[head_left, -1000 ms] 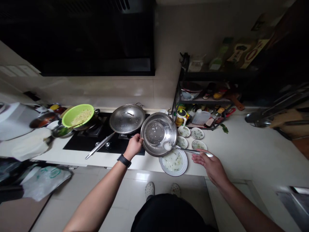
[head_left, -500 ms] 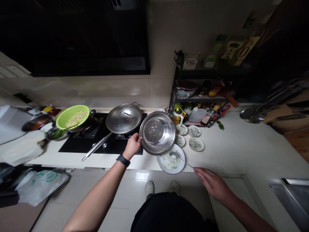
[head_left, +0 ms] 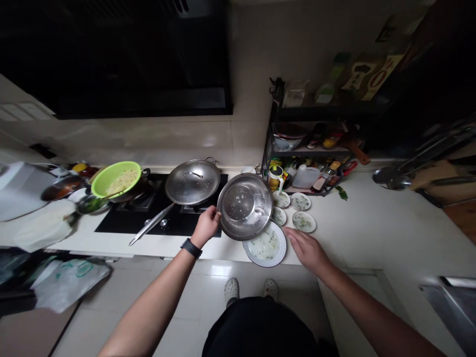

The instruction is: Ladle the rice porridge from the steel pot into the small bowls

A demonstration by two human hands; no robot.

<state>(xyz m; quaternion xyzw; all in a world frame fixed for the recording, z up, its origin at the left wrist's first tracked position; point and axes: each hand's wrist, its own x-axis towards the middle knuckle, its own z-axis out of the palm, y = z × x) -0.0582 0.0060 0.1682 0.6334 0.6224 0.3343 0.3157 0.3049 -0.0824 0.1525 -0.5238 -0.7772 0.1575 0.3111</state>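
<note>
My left hand (head_left: 207, 225) pinches the left rim of a wide stainless steel bowl (head_left: 238, 191), tilted above the counter. A few white bits cling to the bowl's inside. In my right hand (head_left: 305, 249) is a thin-handled metal spoon (head_left: 261, 212), its head inside the bowl at the lower right. Beneath the bowl's front edge, partly covered by it, sits a striped-rim plate (head_left: 284, 248) of pale liquid with green flecks. Several small dishes (head_left: 304, 221) with similar green-flecked contents stand just right of the bowl.
A lidded pan (head_left: 192, 182) with a long handle rests on the black cooktop (head_left: 122, 218). Farther left are a lime-green basin (head_left: 97, 184) of pale shreds and a bowl of red food (head_left: 63, 189). A seasoning rack (head_left: 266, 148) stands against the wall. A plastic bag (head_left: 70, 282) hangs at lower left.
My right hand has moved up and left, carrying the spoon from the striped-rim plate into the steel bowl. My left hand keeps its grip on the bowl, nearly in place.
</note>
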